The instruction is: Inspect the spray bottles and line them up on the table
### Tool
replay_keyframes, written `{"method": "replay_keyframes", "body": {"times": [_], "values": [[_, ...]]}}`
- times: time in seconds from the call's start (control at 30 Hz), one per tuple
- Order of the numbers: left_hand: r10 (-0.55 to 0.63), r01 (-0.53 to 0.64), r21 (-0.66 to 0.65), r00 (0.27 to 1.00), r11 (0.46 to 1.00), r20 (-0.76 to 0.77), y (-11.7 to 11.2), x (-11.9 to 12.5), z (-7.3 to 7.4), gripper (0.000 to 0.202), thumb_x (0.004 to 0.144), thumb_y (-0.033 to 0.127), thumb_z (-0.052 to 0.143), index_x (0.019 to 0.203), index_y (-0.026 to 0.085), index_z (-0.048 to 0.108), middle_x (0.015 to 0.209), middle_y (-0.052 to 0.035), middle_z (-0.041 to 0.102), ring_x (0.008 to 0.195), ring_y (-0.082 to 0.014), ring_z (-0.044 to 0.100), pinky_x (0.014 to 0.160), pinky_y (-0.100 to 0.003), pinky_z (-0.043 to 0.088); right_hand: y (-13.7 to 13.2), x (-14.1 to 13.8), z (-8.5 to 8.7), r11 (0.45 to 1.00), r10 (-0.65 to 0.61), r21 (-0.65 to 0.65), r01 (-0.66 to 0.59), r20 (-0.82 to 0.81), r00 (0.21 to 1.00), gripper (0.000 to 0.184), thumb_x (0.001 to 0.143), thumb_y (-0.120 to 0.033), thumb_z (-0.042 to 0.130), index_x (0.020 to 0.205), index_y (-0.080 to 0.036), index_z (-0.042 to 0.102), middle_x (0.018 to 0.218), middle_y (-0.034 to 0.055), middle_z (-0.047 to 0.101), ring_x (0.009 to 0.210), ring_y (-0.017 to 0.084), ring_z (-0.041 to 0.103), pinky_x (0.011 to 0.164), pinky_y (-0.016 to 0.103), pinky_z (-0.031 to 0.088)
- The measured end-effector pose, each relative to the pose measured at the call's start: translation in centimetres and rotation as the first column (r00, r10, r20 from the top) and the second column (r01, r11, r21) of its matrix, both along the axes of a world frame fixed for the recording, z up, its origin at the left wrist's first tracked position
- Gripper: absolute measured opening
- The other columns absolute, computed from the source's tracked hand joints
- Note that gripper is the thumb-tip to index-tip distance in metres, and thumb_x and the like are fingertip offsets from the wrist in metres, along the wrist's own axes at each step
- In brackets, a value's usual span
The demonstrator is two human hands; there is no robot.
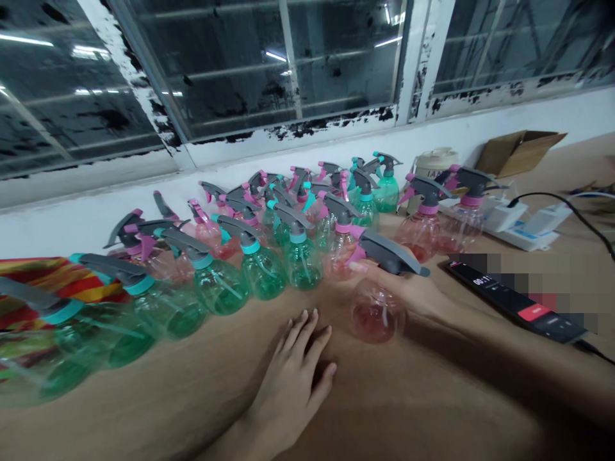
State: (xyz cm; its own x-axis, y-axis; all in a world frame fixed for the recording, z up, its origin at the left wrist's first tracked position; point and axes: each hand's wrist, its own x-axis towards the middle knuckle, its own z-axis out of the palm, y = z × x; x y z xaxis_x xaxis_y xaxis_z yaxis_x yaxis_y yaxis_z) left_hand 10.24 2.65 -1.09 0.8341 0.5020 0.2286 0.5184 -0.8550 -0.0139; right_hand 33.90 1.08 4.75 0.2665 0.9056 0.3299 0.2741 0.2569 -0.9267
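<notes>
Right hand (413, 291) has its grip wrapped around the neck of a clear pink plastic spray bottle with grey trigger head and pink collar (379, 288), fingers under the trigger so the head acts as a handle. Bottle stands upright on the brown tabletop (432, 397), set apart at 6 o'clock of the main cluster, just in front of it.

Left hand (293, 378) lies flat, palm down, on the tabletop at 7 o'clock of the held bottle, near but not touching it. Fingers spread, grip loose and holding nothing; reads as bracing.

Batch of clear pink and green plastic spray bottles with grey triggers (269, 243) runs in rough rows along the white wall (288, 160), 9 o'clock to 1 o'clock of the hands. Packed close, triggers mostly facing one way, probably to keep the near tabletop for handling.

Red, yellow and green striped cloth (43, 278) sits behind the bottles at 9 o'clock.

Black phone (516, 301) lies at 3 o'clock, screen up: timer digits start "00:1", the rest blurred, red button below. White power strip (516, 224) and open brown cardboard box (516, 150) at 2 o'clock. Cream lidded tub (435, 163) has lettering, unreadable. No brand legible on any bottle.
</notes>
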Motion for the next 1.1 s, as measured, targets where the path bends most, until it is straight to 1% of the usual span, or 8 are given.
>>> {"method": "replay_keyframes", "body": {"times": [0.1,0.2,0.27,0.5,0.67,0.87,1.0,1.1], "values": [[0.0,0.0,0.003,1.0,1.0,0.0,0.0,0.0,-0.1,0.042,0.093,0.032,0.048,0.132,0.017,0.044,0.146,-0.0114,0.031,0.134,-0.0279,0.027,0.104,-0.05,0.031,-0.1,0.0,0.4,1.0,-0.02,0.013,0.019,0.067,0.998,0.029,0.069,-0.041,0.07,0.094,-0.028,0.063,0.077,-0.0006,0.068,0.071,0.021,0.063,0.066,0.034,0.049],[-0.007,0.007,0.011,1.0,1.0,0.013,0.0,0.0,-0.1,0.041,0.093,0.03,0.048,0.131,0.016,0.045,0.146,-0.0126,0.032,0.134,-0.0285,0.027,0.103,-0.051,0.032,0.1,-0.1,0.3,0.994,0.007,0.108,-0.015,0.076,0.997,0.054,0.063,-0.042,0.074,0.112,-0.031,0.055,0.092,0.0001,0.069,0.081,0.023,0.063,0.071,0.036,0.05],[-0.01,0.01,0.012,1.0,1.0,0.021,0.1,0.0,-0.1,0.041,0.093,0.029,0.048,0.131,0.016,0.045,0.145,-0.0128,0.033,0.134,-0.0287,0.028,0.103,-0.051,0.033,0.2,-0.2,-0.2,0.99,0.021,0.139,-0.035,0.104,0.994,0.061,0.062,-0.041,0.075,0.118,-0.031,0.052,0.101,0.0012,0.068,0.087,0.025,0.063,0.075,0.039,0.05],[-0.015,0.014,0.004,0.999,1.0,0.031,0.1,-0.2,-0.1,0.04,0.092,0.027,0.049,0.13,0.015,0.046,0.143,-0.0121,0.038,0.133,-0.0287,0.029,0.104,-0.051,0.031,-1.6,0.2,-2.1,0.996,-0.006,0.092,-0.017,0.24,0.971,0.047,0.074,-0.043,0.067,0.116,-0.027,0.056,0.114,0.0041,0.064,0.106,0.027,0.058,0.093,0.046,0.044],[-0.021,0.021,0.006,0.999,1.0,0.048,0.2,-0.2,-0.2,0.039,0.092,0.027,0.048,0.129,0.015,0.047,0.144,-0.0127,0.036,0.133,-0.0287,0.029,0.104,-0.051,0.031,-3.6,1.2,-1.6,0.995,-0.095,0.025,0.092,0.357,0.929,0.041,0.076,-0.046,0.063,0.109,-0.021,0.061,0.104,0.0072,0.068,0.096,0.028,0.063,0.086,0.046,0.046],[-0.017,0.016,0.02,0.999,1.0,0.042,0.2,-0.2,-0.2,0.039,0.093,0.029,0.046,0.129,0.014,0.048,0.142,-0.0142,0.038,0.132,-0.0295,0.031,0.102,-0.051,0.033,-4.1,3.8,-1.2,0.959,-0.28,0.129,0.253,0.569,0.773,0.044,0.077,-0.055,0.057,0.099,-0.017,0.063,0.1,0.0121,0.067,0.091,0.03,0.062,0.078,0.046,0.047],[-0.023,0.021,0.036,0.998,0.999,0.052,0.4,-0.2,-0.3,0.038,0.094,0.029,0.045,0.13,0.015,0.047,0.143,-0.013,0.038,0.132,-0.0283,0.032,0.102,-0.051,0.034,-2.7,6.5,-1.7,0.927,-0.366,0.189,0.326,0.65,0.666,0.045,0.078,-0.057,0.054,0.098,-0.017,0.061,0.094,0.0128,0.069,0.089,0.032,0.063,0.077,0.047,0.046],[-0.017,0.016,0.035,0.999,0.999,0.049,0.4,-0.2,-0.4,0.038,0.094,0.029,0.045,0.13,0.017,0.046,0.143,-0.0118,0.037,0.132,-0.0279,0.032,0.102,-0.051,0.034,-1.2,7.9,-1.9,0.907,-0.403,0.188,0.378,0.654,0.641,0.046,0.078,-0.056,0.054,0.1,-0.016,0.059,0.091,0.0129,0.069,0.088,0.032,0.064,0.079,0.049,0.043]]}}
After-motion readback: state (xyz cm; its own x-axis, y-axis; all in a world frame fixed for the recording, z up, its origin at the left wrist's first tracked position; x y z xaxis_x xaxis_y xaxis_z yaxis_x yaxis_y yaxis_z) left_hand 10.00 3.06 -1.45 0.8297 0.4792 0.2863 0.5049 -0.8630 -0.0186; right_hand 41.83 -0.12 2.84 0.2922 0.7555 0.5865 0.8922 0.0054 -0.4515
